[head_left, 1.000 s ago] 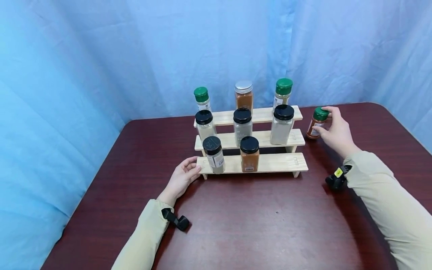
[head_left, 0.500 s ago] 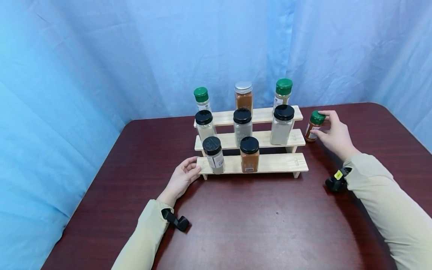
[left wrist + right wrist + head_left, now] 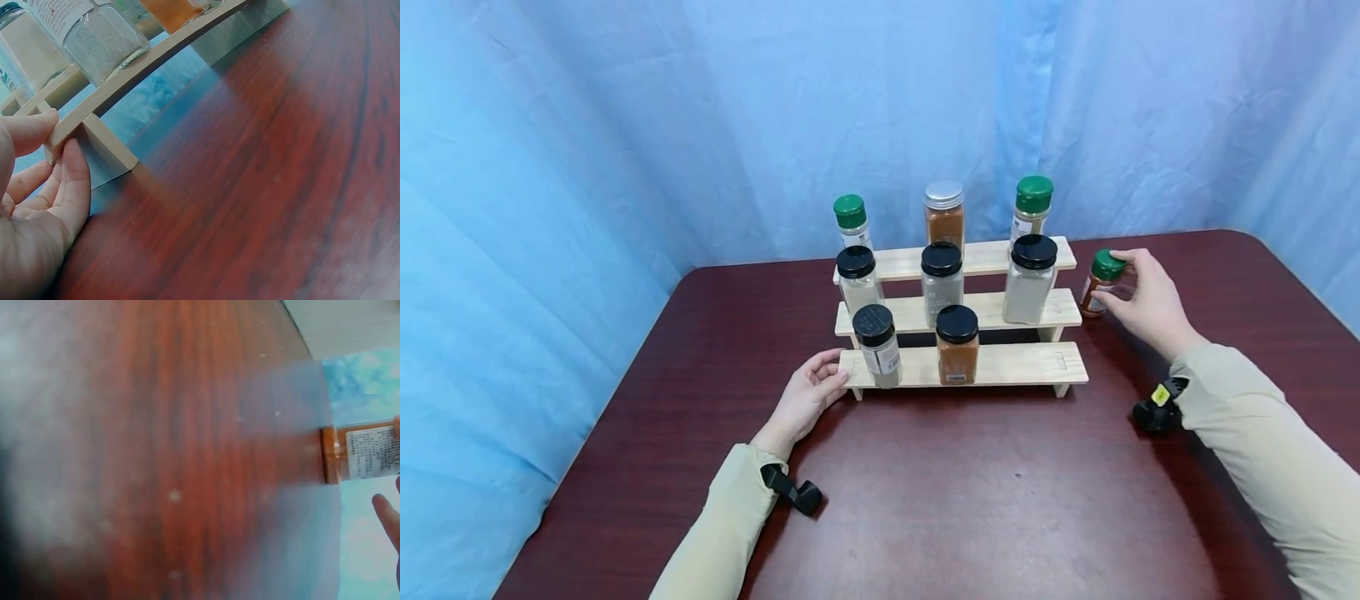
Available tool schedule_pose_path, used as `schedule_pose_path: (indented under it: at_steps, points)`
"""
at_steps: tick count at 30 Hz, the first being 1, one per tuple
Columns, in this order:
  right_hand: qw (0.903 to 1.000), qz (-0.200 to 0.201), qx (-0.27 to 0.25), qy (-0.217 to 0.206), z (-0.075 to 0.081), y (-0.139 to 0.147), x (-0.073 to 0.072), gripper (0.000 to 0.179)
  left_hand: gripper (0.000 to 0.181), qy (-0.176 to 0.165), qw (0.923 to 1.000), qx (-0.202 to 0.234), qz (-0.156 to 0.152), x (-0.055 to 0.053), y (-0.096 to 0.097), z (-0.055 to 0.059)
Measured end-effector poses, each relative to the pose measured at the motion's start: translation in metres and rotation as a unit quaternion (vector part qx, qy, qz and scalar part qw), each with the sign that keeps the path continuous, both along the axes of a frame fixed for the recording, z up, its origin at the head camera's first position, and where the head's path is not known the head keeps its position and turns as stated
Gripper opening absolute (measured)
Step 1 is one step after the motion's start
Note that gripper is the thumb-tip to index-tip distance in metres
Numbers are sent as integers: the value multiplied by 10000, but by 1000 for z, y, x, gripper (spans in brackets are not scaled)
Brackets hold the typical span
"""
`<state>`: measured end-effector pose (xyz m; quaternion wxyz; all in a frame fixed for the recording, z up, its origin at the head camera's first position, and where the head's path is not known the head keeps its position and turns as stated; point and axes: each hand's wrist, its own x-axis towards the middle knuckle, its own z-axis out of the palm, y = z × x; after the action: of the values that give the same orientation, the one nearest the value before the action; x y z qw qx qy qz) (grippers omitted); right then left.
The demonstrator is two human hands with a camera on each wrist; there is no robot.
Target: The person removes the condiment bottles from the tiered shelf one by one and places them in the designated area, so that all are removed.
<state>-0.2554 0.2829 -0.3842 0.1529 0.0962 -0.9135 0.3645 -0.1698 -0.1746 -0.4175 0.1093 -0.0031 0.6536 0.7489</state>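
My right hand (image 3: pixel 1150 304) pinches a spice jar (image 3: pixel 1100 283) with a green lid and red-brown contents, just right of the wooden rack. Its fingers are at the lid and the thumb is against the side. In the right wrist view the printed label of this jar (image 3: pixel 370 451) shows; its base is at the table surface, though firm contact cannot be told. My left hand (image 3: pixel 805 396) grips the left end of the front tier of the three-tier rack (image 3: pixel 1022 365). The left wrist view shows thumb above and fingers (image 3: pixel 75 178) below the board.
On the front tier stand a black-lidded shaker (image 3: pixel 880 354) and a black-lidded orange-brown jar (image 3: pixel 957 354). Three black-lidded jars occupy the middle tier, among them a pale one (image 3: pixel 1028 287). Behind are two green-lidded jars and a silver-lidded jar (image 3: pixel 944 218). Blue curtains (image 3: pixel 850 100) surround the dark table (image 3: pixel 925 500).
My right hand has brought the green-lidded spice jar slightly down and nearer to me, mostly in the earlier half second. My left hand keeps its grip on the rack.
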Motion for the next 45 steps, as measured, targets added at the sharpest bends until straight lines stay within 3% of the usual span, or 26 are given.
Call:
schedule_pose_path:
  at_steps: [6,12,21,32,39,45]
  points:
    - [10000,27,71,-24,10,2,5,55,51,-2,10000,-54,-36,-1,0,1]
    - [9996,-136,-42,235,18,-3,12,61,51,-21,10000,-75,13,-1,0,1]
    - [9929,-303,-1039,494,36,-13,33,54,50,-61,10000,-19,30,-1,0,-1]
    - [9731,-30,-2195,698,45,-18,63,46,50,-53,10000,-66,10,-1,-1,1]
    - [9434,772,-3121,813,48,-32,84,47,50,-80,9999,-90,17,0,-1,0]
    - [9242,1362,-3482,771,54,-47,100,51,48,-82,10000,-46,0,-2,-2,-1]
